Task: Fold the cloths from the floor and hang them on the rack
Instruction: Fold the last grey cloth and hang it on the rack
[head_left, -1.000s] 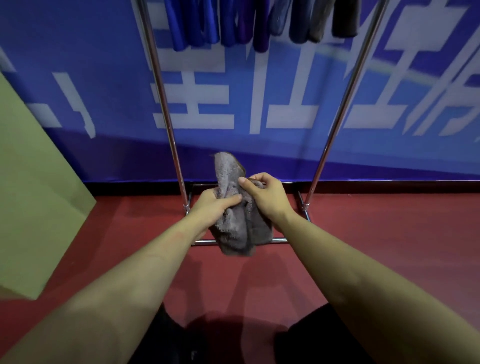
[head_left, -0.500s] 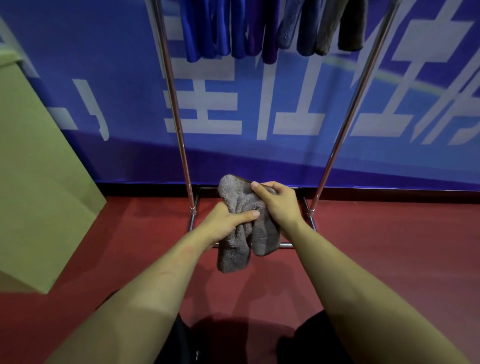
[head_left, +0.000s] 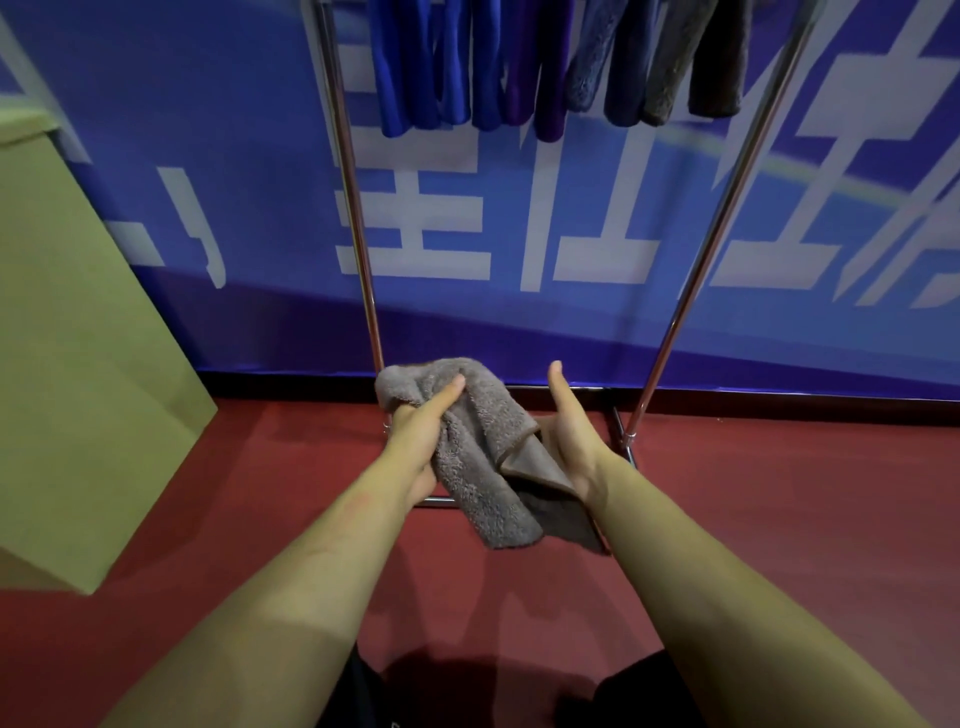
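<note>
Left hand (head_left: 418, 441) grips the grey fleece cloth (head_left: 478, 467), likely to fold it; right hand (head_left: 571, 441) touches alongside (fingers hidden, grip unclear).

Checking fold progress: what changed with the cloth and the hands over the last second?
The right hand released its top grip and slid right, thumb raised, so the grey fleece cloth opened wider. The left hand still grips its upper left part. The blue and dark cloths on the metal rack hang as before.
</note>
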